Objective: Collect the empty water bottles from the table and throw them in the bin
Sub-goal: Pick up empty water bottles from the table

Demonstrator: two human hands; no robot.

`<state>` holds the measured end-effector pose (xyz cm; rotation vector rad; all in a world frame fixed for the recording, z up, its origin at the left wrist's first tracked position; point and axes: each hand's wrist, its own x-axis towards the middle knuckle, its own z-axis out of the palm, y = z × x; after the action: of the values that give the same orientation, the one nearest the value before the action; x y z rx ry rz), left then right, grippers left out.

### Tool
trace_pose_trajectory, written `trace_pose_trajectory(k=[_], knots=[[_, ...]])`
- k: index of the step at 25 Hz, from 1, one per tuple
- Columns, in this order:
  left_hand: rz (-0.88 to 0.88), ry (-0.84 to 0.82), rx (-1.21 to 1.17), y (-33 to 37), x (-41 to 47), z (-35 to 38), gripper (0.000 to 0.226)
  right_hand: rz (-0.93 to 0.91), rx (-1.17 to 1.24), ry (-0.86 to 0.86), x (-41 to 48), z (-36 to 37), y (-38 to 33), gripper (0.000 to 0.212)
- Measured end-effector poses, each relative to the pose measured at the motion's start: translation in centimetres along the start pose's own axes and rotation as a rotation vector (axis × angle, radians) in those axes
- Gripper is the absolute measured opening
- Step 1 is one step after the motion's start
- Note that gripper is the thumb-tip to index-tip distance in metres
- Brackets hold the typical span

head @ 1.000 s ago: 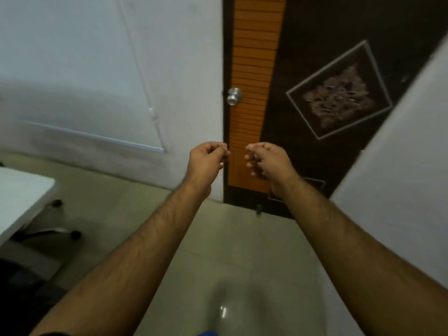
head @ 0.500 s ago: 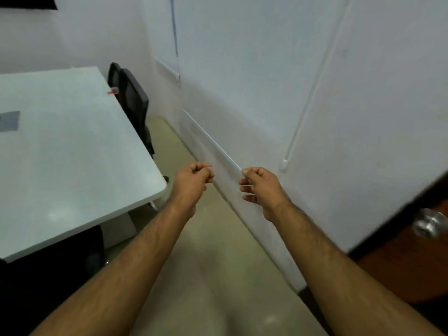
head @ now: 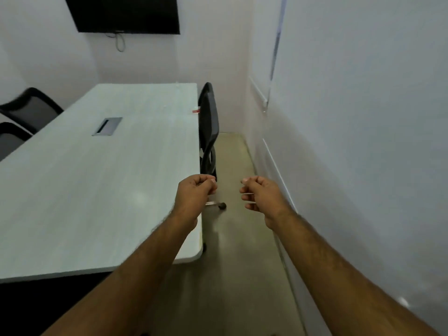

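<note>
Ahead, both hands are reaching out at chest height over the floor, near each other but apart. The left hand [head: 194, 195] is curling into a loose fist with nothing in it, hovering just past the near right corner of the table [head: 97, 180]. The right hand [head: 263, 198] is curling the same way, empty too, beside the white wall [head: 363, 141]. A small clear thing with a red label [head: 196, 110], too blurred to name as a bottle, is lying at the table's far right edge, touching the black office chair [head: 208, 127]. A dark screen [head: 126, 14] is hanging on the far wall.
</note>
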<state>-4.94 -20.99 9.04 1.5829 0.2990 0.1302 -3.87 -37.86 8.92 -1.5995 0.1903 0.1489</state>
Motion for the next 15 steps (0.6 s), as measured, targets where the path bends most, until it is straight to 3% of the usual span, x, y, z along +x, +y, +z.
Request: trace_pose_trajectory(k=[8,15], knots=[[-0.025,0.304,-0.036,3.7,15.9,5.8,0.013,-0.049,-0.15,-0.296,21.9,0.9,-7.8,0.014],[-0.004,0.419,-0.102,3.4,36.6,8.9,0.017,-0.128,-0.179,-0.438,43.7,5.4,-11.7,0.014]])
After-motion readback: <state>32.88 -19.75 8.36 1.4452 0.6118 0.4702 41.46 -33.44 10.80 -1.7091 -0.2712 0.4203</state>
